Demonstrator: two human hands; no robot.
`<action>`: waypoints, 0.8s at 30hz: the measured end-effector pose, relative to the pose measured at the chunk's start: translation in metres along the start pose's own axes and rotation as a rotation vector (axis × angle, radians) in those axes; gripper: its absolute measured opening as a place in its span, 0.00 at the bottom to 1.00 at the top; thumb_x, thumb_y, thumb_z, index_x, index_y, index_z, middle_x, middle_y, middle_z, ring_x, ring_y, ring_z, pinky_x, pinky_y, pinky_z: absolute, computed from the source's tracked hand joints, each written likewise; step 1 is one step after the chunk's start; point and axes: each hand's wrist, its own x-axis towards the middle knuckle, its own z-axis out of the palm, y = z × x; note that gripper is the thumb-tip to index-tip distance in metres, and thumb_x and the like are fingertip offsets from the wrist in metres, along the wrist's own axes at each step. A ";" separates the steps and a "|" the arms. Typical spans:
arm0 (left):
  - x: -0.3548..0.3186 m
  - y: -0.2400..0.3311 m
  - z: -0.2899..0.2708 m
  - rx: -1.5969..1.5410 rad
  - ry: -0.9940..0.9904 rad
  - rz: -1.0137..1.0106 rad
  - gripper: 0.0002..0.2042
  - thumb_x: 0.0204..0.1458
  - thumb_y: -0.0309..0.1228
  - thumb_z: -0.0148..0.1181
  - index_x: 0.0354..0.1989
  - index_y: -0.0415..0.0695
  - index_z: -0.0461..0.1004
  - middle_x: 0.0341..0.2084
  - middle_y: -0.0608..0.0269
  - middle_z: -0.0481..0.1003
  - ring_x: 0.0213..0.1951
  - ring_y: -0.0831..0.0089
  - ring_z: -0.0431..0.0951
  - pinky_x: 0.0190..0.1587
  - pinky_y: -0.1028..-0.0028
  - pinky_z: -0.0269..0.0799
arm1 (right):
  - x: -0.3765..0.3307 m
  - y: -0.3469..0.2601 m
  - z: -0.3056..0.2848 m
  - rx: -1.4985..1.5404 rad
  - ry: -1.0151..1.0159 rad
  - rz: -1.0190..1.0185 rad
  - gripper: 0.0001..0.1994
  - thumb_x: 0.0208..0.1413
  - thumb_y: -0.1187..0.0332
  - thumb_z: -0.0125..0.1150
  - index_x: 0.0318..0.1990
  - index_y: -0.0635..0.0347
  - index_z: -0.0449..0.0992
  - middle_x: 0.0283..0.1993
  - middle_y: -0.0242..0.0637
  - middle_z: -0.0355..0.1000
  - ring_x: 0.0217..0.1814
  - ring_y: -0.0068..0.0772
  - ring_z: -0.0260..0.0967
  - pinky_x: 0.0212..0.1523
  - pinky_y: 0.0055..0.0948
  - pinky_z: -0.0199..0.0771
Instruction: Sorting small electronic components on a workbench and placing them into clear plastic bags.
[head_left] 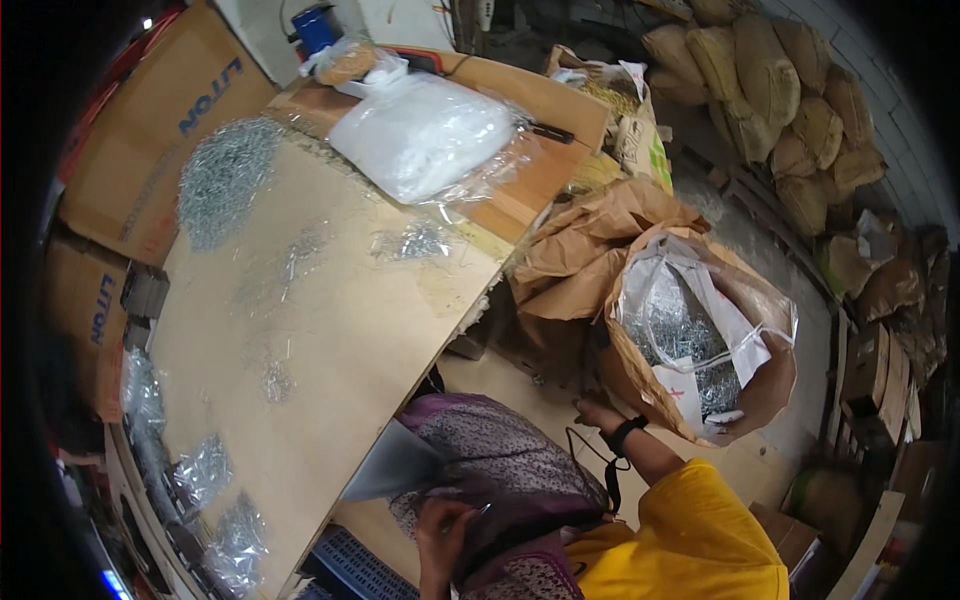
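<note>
My left hand [442, 530] is low over my purple patterned clothing, beside the table's near edge. Its fingers are curled in, with a small shiny bit at their tips that is too small to name. A grey, sheet-like piece [400, 462] juts from the table corner just above it. My right arm, in a yellow sleeve with a black wristband, reaches down to the right. My right hand [597, 411] is beside the brown paper sack [640, 385], its fingers partly visible and seemingly extended. Inside the sack, a white liner [745, 345] surrounds many loose shiny metal pieces [675, 335].
The tan table [330, 330] bears a large heap of metal pieces [228, 175], smaller scatters and filled clear bags [202, 470]. A white plastic bag [425, 135] lies at its far end. Cardboard boxes [165, 150] line the left. Stacked sacks [760, 70] stand at the far right.
</note>
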 end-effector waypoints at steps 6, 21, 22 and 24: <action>0.009 -0.004 0.005 -0.002 0.042 -0.074 0.07 0.41 0.19 0.64 0.29 0.39 0.74 0.29 0.56 0.74 0.34 0.61 0.76 0.39 0.70 0.71 | -0.009 -0.012 -0.010 0.432 -0.314 0.096 0.22 0.52 0.58 0.60 0.54 0.55 0.72 0.53 0.47 0.70 0.56 0.48 0.67 0.55 0.39 0.66; 0.018 0.002 0.012 0.052 -0.010 -0.040 0.04 0.47 0.18 0.60 0.31 0.37 0.73 0.29 0.60 0.75 0.31 0.75 0.76 0.35 0.77 0.71 | -0.056 -0.186 -0.207 1.125 0.096 -0.821 0.14 0.52 0.67 0.60 0.45 0.62 0.72 0.44 0.47 0.71 0.49 0.51 0.69 0.46 0.41 0.68; 0.018 0.006 0.011 0.026 0.045 -0.102 0.04 0.47 0.17 0.59 0.31 0.36 0.72 0.28 0.60 0.75 0.31 0.75 0.76 0.35 0.77 0.72 | -0.056 -0.189 -0.209 1.150 0.135 -0.782 0.12 0.51 0.68 0.60 0.42 0.62 0.72 0.41 0.47 0.71 0.47 0.50 0.69 0.44 0.41 0.68; 0.018 0.006 0.009 -0.002 0.108 -0.163 0.04 0.48 0.17 0.59 0.32 0.35 0.71 0.27 0.59 0.75 0.31 0.76 0.76 0.35 0.78 0.72 | -0.055 -0.191 -0.211 1.169 0.171 -0.750 0.10 0.51 0.69 0.60 0.39 0.62 0.71 0.37 0.46 0.71 0.45 0.50 0.69 0.42 0.41 0.68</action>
